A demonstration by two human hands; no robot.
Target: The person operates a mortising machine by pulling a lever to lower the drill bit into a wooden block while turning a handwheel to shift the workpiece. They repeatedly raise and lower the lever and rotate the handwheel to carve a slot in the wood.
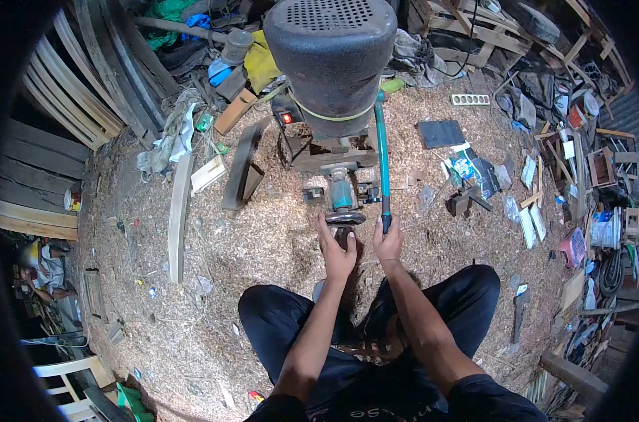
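Note:
A large dark machine (333, 63) with a perforated top stands upright in front of me, a lit red switch (287, 119) at its left side. Below its body sits a green spindle part (341, 193) with a round dark handwheel (345, 219) at the near end. My left hand (339, 254) is at the handwheel, its thumb and fingers around the near edge. My right hand (387, 243) is wrapped round the dark grip of a long teal lever (382, 151) that runs up the machine's right side.
Wood shavings (214, 316) cover the ground. Wooden pieces (179, 218) lie at the left, near a curved dark block (245, 165). A dark flat plate (440, 133) and scraps lie at the right. Another person (46, 267) sits at the far left.

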